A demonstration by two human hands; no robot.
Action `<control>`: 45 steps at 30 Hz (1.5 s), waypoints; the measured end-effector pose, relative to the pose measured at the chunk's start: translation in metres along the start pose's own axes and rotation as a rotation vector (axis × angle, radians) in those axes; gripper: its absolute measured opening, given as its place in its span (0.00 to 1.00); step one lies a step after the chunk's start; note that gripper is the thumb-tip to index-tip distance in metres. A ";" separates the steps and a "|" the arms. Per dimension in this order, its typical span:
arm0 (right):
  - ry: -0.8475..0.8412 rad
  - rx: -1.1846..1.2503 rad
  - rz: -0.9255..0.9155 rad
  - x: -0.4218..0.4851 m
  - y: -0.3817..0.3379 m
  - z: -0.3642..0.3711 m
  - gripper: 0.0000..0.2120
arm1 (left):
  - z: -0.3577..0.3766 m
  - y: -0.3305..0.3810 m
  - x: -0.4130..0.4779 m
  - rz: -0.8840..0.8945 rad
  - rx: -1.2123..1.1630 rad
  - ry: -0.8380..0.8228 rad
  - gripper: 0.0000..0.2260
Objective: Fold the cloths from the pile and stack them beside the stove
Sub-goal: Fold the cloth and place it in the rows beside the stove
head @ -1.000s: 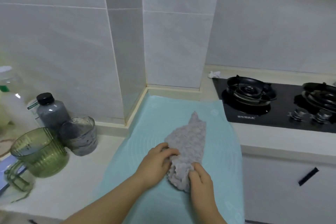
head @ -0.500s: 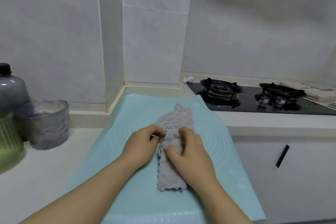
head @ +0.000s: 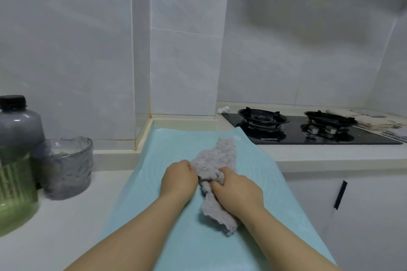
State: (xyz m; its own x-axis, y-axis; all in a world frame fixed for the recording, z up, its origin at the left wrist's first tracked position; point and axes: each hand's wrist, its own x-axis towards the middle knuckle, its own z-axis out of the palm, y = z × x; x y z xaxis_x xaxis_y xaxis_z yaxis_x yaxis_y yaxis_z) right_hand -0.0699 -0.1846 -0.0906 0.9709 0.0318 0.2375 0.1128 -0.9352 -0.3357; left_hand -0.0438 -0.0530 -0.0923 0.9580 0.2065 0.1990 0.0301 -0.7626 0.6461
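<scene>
A grey-lilac fluffy cloth (head: 218,156) lies lengthwise on a pale turquoise mat (head: 176,145) on the counter. My left hand (head: 178,179) grips the cloth's left edge at its middle with curled fingers. My right hand (head: 239,191) grips the bunched middle of the cloth from the right. The cloth's near end trails toward me beside my right wrist. The black two-burner stove (head: 308,132) sits to the right. Beyond the stove, flat pale cloths (head: 374,120) lie on the counter.
At the left stand a grey textured glass (head: 63,167), a dark-capped grey bottle (head: 17,121) and a green ribbed jug (head: 15,191). A small white crumpled bit (head: 223,109) lies behind the stove. A white cabinet with a black handle (head: 340,194) is below.
The view has tilted up and drawn closer. Both hands have bunched the cloth's middle between them, where before they held it flatter near its centre.
</scene>
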 end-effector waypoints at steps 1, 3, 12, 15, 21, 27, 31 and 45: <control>0.042 0.013 -0.002 0.001 0.000 0.001 0.14 | 0.000 0.001 0.005 -0.018 0.038 -0.013 0.08; 0.082 0.068 -0.001 0.001 0.000 0.003 0.11 | 0.000 0.003 0.012 -0.032 0.165 -0.024 0.10; 0.098 1.072 -0.010 0.061 -0.017 -0.010 0.10 | -0.016 0.012 0.039 -0.110 -0.611 -0.173 0.10; -0.031 1.306 0.005 0.063 -0.028 -0.008 0.11 | -0.019 0.006 0.044 -0.206 -1.112 -0.262 0.14; -0.054 1.315 0.010 0.062 -0.016 -0.001 0.11 | -0.013 -0.009 0.049 -0.211 -0.964 -0.121 0.15; 0.348 1.159 0.113 0.078 -0.003 0.005 0.08 | -0.021 -0.007 0.051 -0.127 -0.748 0.035 0.10; 0.404 1.034 0.274 0.087 0.019 0.004 0.07 | -0.032 -0.019 0.059 -0.117 -0.520 0.222 0.09; -0.022 0.200 -0.051 0.081 0.010 0.023 0.40 | -0.009 -0.017 0.043 0.155 0.024 -0.142 0.21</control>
State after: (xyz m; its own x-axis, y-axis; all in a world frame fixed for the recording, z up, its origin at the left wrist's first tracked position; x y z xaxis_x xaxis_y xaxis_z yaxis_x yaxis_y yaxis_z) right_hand 0.0152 -0.1833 -0.0953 0.9669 0.0866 0.2399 0.1993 -0.8434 -0.4990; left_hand -0.0054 -0.0253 -0.0884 0.9822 -0.0018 0.1877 -0.1156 -0.7935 0.5974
